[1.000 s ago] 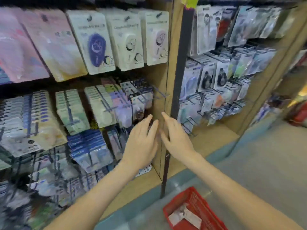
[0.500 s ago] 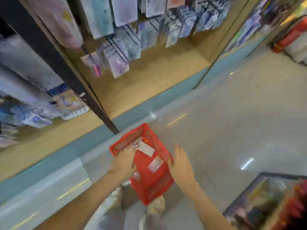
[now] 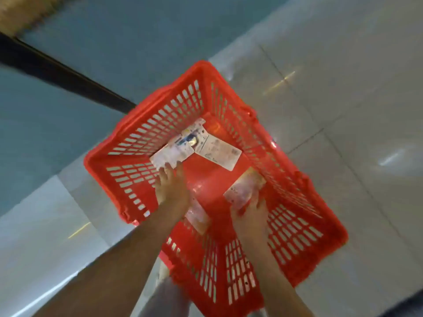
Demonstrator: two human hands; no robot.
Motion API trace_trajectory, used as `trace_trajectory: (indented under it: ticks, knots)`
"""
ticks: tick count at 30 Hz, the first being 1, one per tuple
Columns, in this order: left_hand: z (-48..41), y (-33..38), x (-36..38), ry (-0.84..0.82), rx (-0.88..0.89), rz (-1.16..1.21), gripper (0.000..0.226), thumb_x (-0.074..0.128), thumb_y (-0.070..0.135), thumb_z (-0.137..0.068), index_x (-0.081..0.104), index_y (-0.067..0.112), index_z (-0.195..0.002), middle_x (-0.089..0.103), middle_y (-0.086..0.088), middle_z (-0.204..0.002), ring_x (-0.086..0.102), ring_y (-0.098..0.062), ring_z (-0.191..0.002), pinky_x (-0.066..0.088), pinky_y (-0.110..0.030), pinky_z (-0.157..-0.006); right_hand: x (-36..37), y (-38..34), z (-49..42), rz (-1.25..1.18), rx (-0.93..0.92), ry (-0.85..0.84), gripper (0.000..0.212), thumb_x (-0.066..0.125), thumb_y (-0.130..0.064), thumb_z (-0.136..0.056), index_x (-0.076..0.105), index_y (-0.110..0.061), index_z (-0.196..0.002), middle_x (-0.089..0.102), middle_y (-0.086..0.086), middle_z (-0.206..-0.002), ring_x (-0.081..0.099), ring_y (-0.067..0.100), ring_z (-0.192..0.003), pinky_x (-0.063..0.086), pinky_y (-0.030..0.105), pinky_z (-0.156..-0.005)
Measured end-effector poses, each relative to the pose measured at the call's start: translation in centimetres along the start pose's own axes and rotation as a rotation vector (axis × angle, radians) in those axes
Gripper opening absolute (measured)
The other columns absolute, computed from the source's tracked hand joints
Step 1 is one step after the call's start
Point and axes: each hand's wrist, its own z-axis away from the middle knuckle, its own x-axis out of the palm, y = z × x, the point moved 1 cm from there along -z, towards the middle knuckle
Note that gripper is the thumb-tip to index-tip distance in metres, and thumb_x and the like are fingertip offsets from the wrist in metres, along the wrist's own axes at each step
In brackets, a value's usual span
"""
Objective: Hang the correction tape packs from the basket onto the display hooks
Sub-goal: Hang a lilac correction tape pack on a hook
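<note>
A red plastic basket point(image 3: 142, 143) stands on the floor below me, and both my hands are inside it. Several correction tape packs lie on its bottom. My left hand point(image 3: 171, 186) reaches forward with straight fingers, its tips touching the near edge of one white pack point(image 3: 176, 149). A second pack point(image 3: 220, 152) lies beside that one, face down. My right hand point(image 3: 249, 213) grips the near end of a pinkish pack point(image 3: 246, 185). Another pack point(image 3: 198, 216) lies partly hidden under my left wrist. The display hooks are out of view.
The basket sits on pale grey floor tiles point(image 3: 343, 88). The shelf unit's blue-grey base point(image 3: 114, 42) and a black upright point(image 3: 57, 69) run along the far left. My legs point(image 3: 167, 294) show below the basket.
My view swung from the hooks down to the basket. Both hands left the shelf and went into the basket; the left now touches a pack and the right holds one.
</note>
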Motion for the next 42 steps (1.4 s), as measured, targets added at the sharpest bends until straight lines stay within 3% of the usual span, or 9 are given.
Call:
trace_trajectory:
  ticks: [3, 9, 13, 17, 21, 24, 29, 35, 42]
  knots:
    - [-5.2, 0.8, 1.2, 0.079, -0.052, 0.046, 0.078, 0.047, 0.027, -0.098, -0.007, 0.018, -0.154, -0.004, -0.017, -0.162, -0.001, -0.035, -0.149, 0.003, -0.045, -0.12, 6.0, 1.0, -4.4, 0.053, 0.054, 0.089, 0.088, 0.056, -0.049, -0.079, 0.038, 0.015, -0.136, 0.047, 0.043, -0.128, 0.052, 0.055, -0.113, 0.044, 0.057, -0.097]
    - [-7.6, 2.4, 5.4, 0.2, -0.07, 0.188, 0.075, 0.047, 0.025, -0.099, -0.001, 0.015, -0.155, 0.014, -0.025, -0.155, 0.01, -0.045, -0.145, 0.014, -0.05, -0.12, 11.3, 1.6, -6.1, 0.041, 0.1, 0.204, 0.078, 0.034, -0.045, -0.087, 0.022, -0.005, -0.152, 0.026, 0.024, -0.155, 0.027, 0.045, -0.139, 0.001, 0.037, -0.116]
    - [-5.8, 3.4, 7.3, 0.453, 0.19, -0.002, 0.06, 0.055, 0.01, -0.079, 0.041, 0.014, -0.137, 0.052, -0.023, -0.124, 0.053, -0.04, -0.119, 0.045, -0.059, -0.099, 10.8, 2.2, -5.1, -0.108, 0.07, 0.221, 0.067, 0.057, -0.011, -0.092, 0.026, -0.005, -0.151, 0.034, 0.022, -0.151, 0.027, 0.042, -0.14, 0.01, 0.036, -0.118]
    - [-6.4, 3.2, 7.0, 0.476, 0.333, -0.165, 0.063, 0.058, 0.022, -0.08, 0.034, 0.023, -0.139, 0.05, -0.024, -0.138, 0.047, -0.047, -0.128, 0.032, -0.062, -0.105, 9.9, 2.2, -5.7, -0.185, 0.111, 0.192, 0.079, 0.065, -0.021, -0.09, 0.019, -0.003, -0.152, 0.024, 0.02, -0.157, 0.017, 0.035, -0.145, 0.002, 0.026, -0.117]
    - [-7.5, 2.6, 4.9, 0.393, 0.353, -0.127, 0.086, 0.083, 0.023, -0.064, 0.047, 0.025, -0.142, 0.062, -0.024, -0.113, 0.064, -0.039, -0.1, 0.053, -0.047, -0.089, 9.0, 1.7, -7.1, -0.177, 0.05, 0.143, 0.064, 0.054, -0.01, -0.092, 0.027, -0.01, -0.15, 0.029, 0.015, -0.156, 0.025, 0.036, -0.142, 0.02, 0.041, -0.117]
    - [-4.8, 2.8, 1.8, 0.105, 0.28, 0.33, 0.07, 0.059, 0.013, -0.088, 0.026, 0.018, -0.149, 0.05, -0.021, -0.13, 0.056, -0.038, -0.112, 0.047, -0.044, -0.088, 6.9, 0.7, -4.9, -0.274, 0.086, 0.131, 0.065, 0.049, -0.023, -0.09, 0.025, -0.02, -0.151, 0.047, 0.016, -0.143, 0.048, 0.037, -0.127, 0.041, 0.04, -0.102]
    - [3.6, 0.2, -4.6, -0.319, 0.085, 1.074, 0.037, 0.051, 0.009, -0.094, 0.048, 0.006, -0.13, 0.061, -0.012, -0.116, 0.058, -0.02, -0.094, 0.044, -0.03, -0.076, -2.6, -4.5, 2.6, -0.41, 0.163, 0.093, 0.058, 0.051, -0.041, -0.092, 0.037, -0.029, -0.147, 0.062, 0.01, -0.126, 0.06, 0.027, -0.104, 0.037, 0.024, -0.08]
    - [17.8, -4.9, -18.1, -0.444, 0.256, 1.251, 0.05, 0.059, 0.02, -0.078, 0.056, 0.017, -0.128, 0.065, -0.005, -0.122, 0.062, -0.02, -0.111, 0.049, -0.04, -0.098, -19.3, -12.3, 13.4, -0.514, -0.144, -0.064, 0.056, 0.074, -0.029, -0.081, 0.05, -0.032, -0.132, 0.057, -0.01, -0.13, 0.054, 0.008, -0.121, 0.042, 0.037, -0.107]
    - [34.3, -9.7, -36.0, -0.352, 0.559, 1.554, 0.027, 0.065, 0.021, -0.089, 0.061, 0.021, -0.116, 0.072, 0.005, -0.108, 0.068, -0.014, -0.102, 0.054, -0.029, -0.088, -35.2, -23.8, 24.0, -0.469, -0.441, -0.005, 0.063, 0.068, -0.038, -0.072, 0.053, -0.03, -0.133, 0.055, -0.001, -0.113, 0.059, 0.01, -0.101, 0.051, 0.023, -0.084]
